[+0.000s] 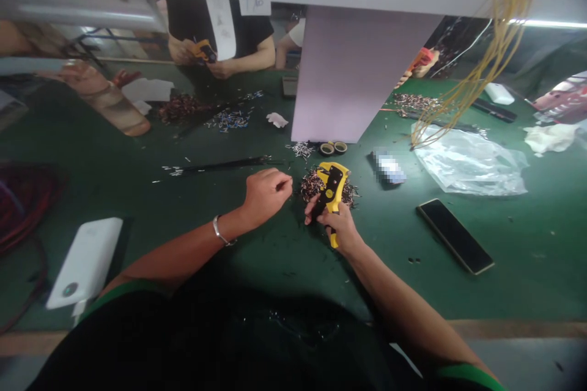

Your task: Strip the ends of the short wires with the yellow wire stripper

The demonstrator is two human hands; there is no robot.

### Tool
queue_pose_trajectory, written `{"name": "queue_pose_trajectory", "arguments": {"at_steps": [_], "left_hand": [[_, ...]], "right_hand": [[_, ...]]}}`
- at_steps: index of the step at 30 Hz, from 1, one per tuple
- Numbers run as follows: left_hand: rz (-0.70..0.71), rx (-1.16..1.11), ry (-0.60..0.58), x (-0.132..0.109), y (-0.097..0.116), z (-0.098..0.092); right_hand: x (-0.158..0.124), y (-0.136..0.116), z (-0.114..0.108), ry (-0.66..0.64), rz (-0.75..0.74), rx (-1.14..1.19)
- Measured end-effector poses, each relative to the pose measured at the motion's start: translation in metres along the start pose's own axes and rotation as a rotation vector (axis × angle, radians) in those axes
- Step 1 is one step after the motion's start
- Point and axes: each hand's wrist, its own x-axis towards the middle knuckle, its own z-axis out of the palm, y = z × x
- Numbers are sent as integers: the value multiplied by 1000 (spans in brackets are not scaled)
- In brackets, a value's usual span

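Observation:
My right hand (337, 225) is wrapped round the handles of a yellow and black crimping tool (331, 190), whose head points away from me over a small heap of metal terminals (314, 184). My left hand (266, 194), with a bracelet on the wrist, is closed in a pinch just left of that heap; what the fingertips hold is too small to make out. Both hands rest over the green tabletop (527, 238).
A black phone (455, 236) lies to the right, a clear plastic bag (472, 162) behind it, yellow wires (495, 43) hanging above. Tape rolls (333, 147) and a white panel (348, 73) stand behind. A white device (87, 263) lies left. Another person's hands (202, 55) work opposite.

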Motion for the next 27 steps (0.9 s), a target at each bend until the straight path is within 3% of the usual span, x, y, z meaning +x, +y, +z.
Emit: {"name": "queue_pose_trajectory", "arguments": {"at_steps": [10, 27], "left_hand": [[-79, 9, 31, -5, 3, 4], [13, 26, -4, -19, 18, 11]], "right_hand": [[-6, 6, 5, -63, -22, -51], [-12, 1, 20, -13, 14, -203]]}}
